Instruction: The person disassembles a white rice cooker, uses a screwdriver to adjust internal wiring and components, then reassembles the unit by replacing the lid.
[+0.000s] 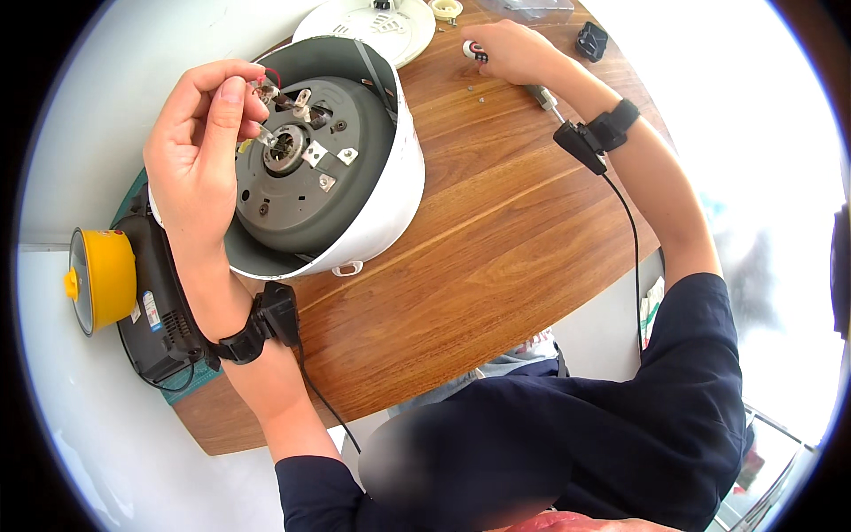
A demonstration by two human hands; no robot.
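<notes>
My left hand (197, 151) pinches a small metal part with a red wire (268, 82) between thumb and fingertips, over the open body of a round white appliance (403, 182), which looks like a rice cooker. Inside sits a grey metal base plate (306, 199) with metal brackets and a round central fitting (285, 149). At the table's far side, my right hand (510, 53) closes round what looks like a screwdriver; its metal shaft (553, 108) shows below the wrist, and a red, white and black end (476, 51) by the fingers. The hand hides the middle.
A round white vented cover (368, 28) lies behind the appliance. Small screws (481, 99), a cream ring-shaped part (446, 9), a clear plastic tray (532, 7) and a black part (591, 42) are at the back. A yellow container (108, 277) stands beside a black case (155, 310) at left.
</notes>
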